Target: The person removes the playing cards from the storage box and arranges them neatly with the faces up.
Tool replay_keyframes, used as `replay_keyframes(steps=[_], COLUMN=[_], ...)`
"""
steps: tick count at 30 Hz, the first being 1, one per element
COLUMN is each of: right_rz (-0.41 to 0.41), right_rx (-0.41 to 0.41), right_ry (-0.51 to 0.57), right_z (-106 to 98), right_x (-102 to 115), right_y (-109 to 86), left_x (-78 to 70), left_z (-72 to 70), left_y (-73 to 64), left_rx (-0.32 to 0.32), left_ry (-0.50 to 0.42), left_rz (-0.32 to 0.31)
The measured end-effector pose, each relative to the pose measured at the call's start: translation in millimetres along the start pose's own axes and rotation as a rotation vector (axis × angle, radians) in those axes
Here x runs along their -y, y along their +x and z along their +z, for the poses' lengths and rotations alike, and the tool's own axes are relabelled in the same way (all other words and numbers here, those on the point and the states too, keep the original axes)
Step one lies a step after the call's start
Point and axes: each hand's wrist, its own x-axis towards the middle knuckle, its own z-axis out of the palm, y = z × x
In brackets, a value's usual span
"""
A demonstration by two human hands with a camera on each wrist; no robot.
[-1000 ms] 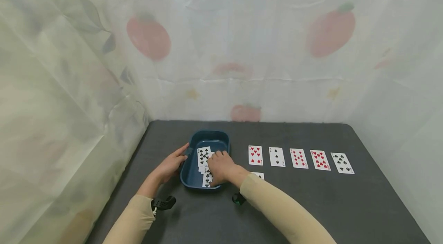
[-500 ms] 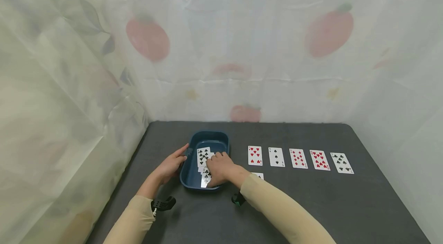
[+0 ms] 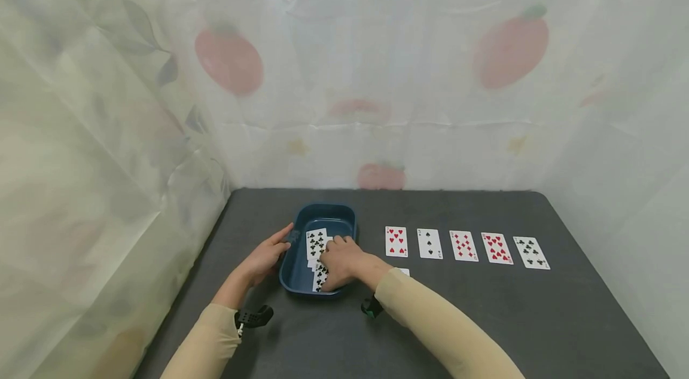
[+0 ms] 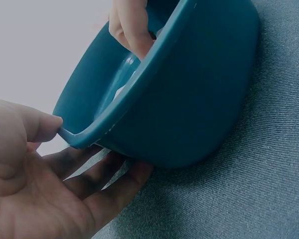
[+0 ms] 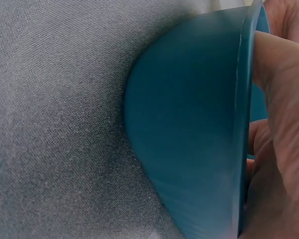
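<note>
A blue plastic tray (image 3: pixel 287 274) stands on the left half of the table, with overlapping playing cards (image 3: pixel 315 241) face up in it; those showing are clubs. My left hand (image 3: pixel 267 253) holds its left side, the thumb (image 4: pixel 50 127) at the rim and the other fingers under it outside. Over the right rim, my right hand (image 3: pixel 344 259) reaches down into the tray onto the cards and covers part of them. A lower club card (image 3: pixel 319 277) shows beside its thumb. The right fingertips are hidden, so I cannot tell whether they pinch a card.
To the tray's right lies a row of face-up cards: hearts (image 3: pixel 396 241), spades (image 3: pixel 429 244), diamonds (image 3: pixel 463 246), more hearts (image 3: pixel 497 248) and clubs (image 3: pixel 532 253). Another card (image 3: pixel 405 272) shows partly behind my right sleeve. Printed curtains (image 3: pixel 377 68) hang behind the dark table (image 3: pixel 484 313).
The lower club card near my right thumb has shifted slightly and briefly caught a glare. My right hand has stayed nearly in place inside the tray; my left hand has not moved.
</note>
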Motion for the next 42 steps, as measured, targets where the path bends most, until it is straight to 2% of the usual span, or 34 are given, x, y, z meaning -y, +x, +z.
replay_keyframes(steps=[12,17,22,26,33,38,42], right_rz=[-0.027,-0.029,-0.045,-0.055,-0.081,-0.077,-0.032], right_rx=[0.013,0.034,0.064,0.054,-0.067,-0.176,-0.232], right_ry=[0.053,0.066,0.023,-0.026,-0.01,0.08,0.166], right_z=[-9,-8,-6,-4,-9,-20,-30], right_x=[3,5,8,10,-3,-33,-63], right_y=[-0.6,3.4,7.3,7.0,-1.6,-20.3,-47.1], left_x=[-0.6,-1.8,-3.5,-4.6,-4.8,-5.4,-7.1], left_z=[-1.5,-1.5,-0.4,0.2,1.0,5.3,7.9], left_y=[-0.3,-0.9,-2.1,-3.6,-1.6,-0.3,-1.5], left_rx=[0.006,0.013,0.028,0.033,0.04,0.0,-0.032], left_ry=[-0.005,-0.005,0.008,0.014,0.063,0.167,0.196], left_rz=[0.011,-0.003,-0.004,0.005,0.036,0.092,0.112])
